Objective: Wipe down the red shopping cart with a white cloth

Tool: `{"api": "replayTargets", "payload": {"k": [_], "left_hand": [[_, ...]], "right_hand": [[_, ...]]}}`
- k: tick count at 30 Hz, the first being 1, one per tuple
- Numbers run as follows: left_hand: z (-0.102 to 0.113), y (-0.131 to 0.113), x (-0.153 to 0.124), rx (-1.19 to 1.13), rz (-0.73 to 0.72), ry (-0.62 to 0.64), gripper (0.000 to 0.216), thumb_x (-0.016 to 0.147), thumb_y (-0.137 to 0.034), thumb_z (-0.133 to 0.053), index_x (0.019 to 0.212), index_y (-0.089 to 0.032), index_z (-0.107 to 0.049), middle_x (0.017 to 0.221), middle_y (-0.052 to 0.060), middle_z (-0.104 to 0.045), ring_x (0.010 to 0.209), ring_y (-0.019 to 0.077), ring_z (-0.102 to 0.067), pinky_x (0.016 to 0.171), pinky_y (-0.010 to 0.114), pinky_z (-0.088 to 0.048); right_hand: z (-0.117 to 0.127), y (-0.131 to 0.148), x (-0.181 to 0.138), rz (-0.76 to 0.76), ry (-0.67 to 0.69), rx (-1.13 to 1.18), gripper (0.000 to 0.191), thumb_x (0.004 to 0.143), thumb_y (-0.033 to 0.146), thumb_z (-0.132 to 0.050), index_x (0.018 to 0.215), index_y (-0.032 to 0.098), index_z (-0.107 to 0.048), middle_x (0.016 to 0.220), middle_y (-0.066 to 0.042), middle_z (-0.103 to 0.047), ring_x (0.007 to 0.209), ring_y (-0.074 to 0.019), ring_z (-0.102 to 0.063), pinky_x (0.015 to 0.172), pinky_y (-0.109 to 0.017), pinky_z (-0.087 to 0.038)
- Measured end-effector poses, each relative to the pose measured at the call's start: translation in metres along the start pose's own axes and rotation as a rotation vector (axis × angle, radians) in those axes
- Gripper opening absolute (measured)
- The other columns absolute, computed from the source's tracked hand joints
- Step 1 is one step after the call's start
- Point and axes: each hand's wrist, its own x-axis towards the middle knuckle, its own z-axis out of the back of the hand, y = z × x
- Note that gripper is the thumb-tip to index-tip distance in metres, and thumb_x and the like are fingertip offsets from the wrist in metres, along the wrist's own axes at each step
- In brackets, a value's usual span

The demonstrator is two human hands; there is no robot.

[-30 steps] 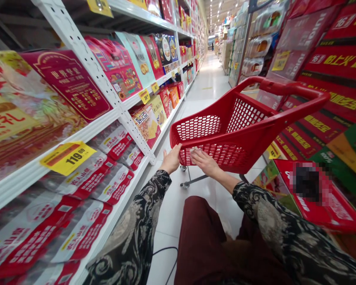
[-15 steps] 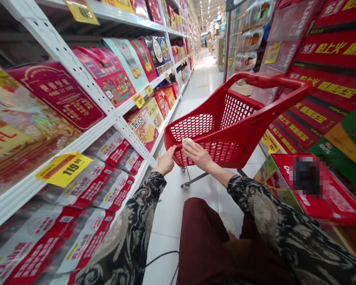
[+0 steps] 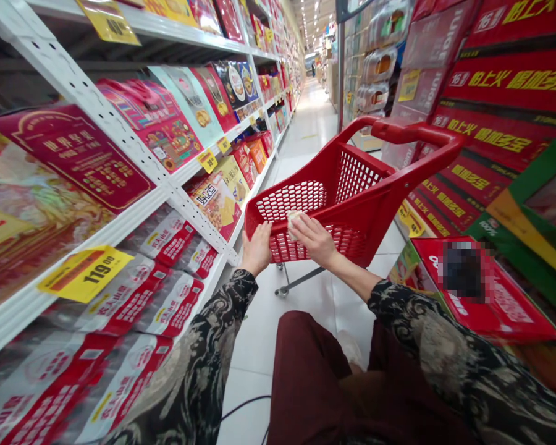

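The right hand [image 3: 315, 240] has risen from the mesh to the near rim of the red shopping cart [image 3: 375, 204], fingers together holding a pale wad [image 3: 293, 217] against it. The left hand [image 3: 256, 248] stays put, fingers curled over that rim.

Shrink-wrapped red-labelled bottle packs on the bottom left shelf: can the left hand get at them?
Probably yes. The left hand grips a corner of the red mesh plastic basket; the nearest shrink-wrapped packs lie beside it, shelf front open, nothing between.

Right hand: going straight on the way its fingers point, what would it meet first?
The white wad under the right hand, apparently touching already; just behind it, the near rim of the red cart.
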Motion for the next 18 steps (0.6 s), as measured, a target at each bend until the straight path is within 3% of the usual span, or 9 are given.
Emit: {"api": "replayTargets", "payload": {"k": [5, 12, 15, 18], "left_hand": [[-0.006, -0.034, 0.006, -0.008, 0.008, 0.067, 0.069, 0.075, -0.009, -0.036, 0.142, -0.017, -0.021, 0.151, 0.008, -0.020, 0.139, 0.0225, -0.018, 0.109, 0.060, -0.015], [-0.007, -0.032, 0.002, -0.006, 0.035, 0.055, 0.070, 0.074, -0.013, -0.038, 0.141, -0.013, -0.022, 0.151, 0.010, -0.021, 0.139, 0.0241, -0.018, 0.107, 0.063, -0.014], [-0.006, -0.035, 0.002, 0.001, 0.050, 0.053, 0.070, 0.072, -0.012, -0.039, 0.141, -0.013, -0.023, 0.150, 0.010, -0.022, 0.139, 0.0241, -0.019, 0.108, 0.063, -0.014], [-0.006, -0.047, 0.002, 0.016, 0.025, 0.007, 0.070, 0.073, -0.011, -0.037, 0.141, -0.015, -0.023, 0.151, 0.009, -0.021, 0.139, 0.0229, -0.017, 0.109, 0.061, -0.012]], "right_hand": [[-0.004, -0.013, -0.010, 0.045, 0.093, -0.008, 0.035, 0.092, 0.010, -0.038, 0.123, 0.018, -0.054, 0.132, -0.008, -0.051, 0.134, -0.0213, -0.030, 0.107, -0.045, -0.034], [-0.021, -0.011, -0.074, 0.038, 0.258, -0.037, 0.029, 0.090, 0.009, -0.044, 0.111, 0.015, -0.061, 0.127, -0.011, -0.055, 0.129, -0.0218, -0.039, 0.101, -0.046, -0.040], [-0.004, -0.011, -0.065, 0.060, 0.183, -0.027, 0.031, 0.091, 0.010, -0.042, 0.115, 0.017, -0.060, 0.128, -0.009, -0.055, 0.131, -0.0218, -0.037, 0.101, -0.044, -0.040], [0.019, -0.015, -0.034, 0.040, 0.046, -0.020, 0.036, 0.092, 0.010, -0.039, 0.122, 0.021, -0.055, 0.131, -0.006, -0.053, 0.134, -0.0202, -0.029, 0.107, -0.044, -0.034]]}}
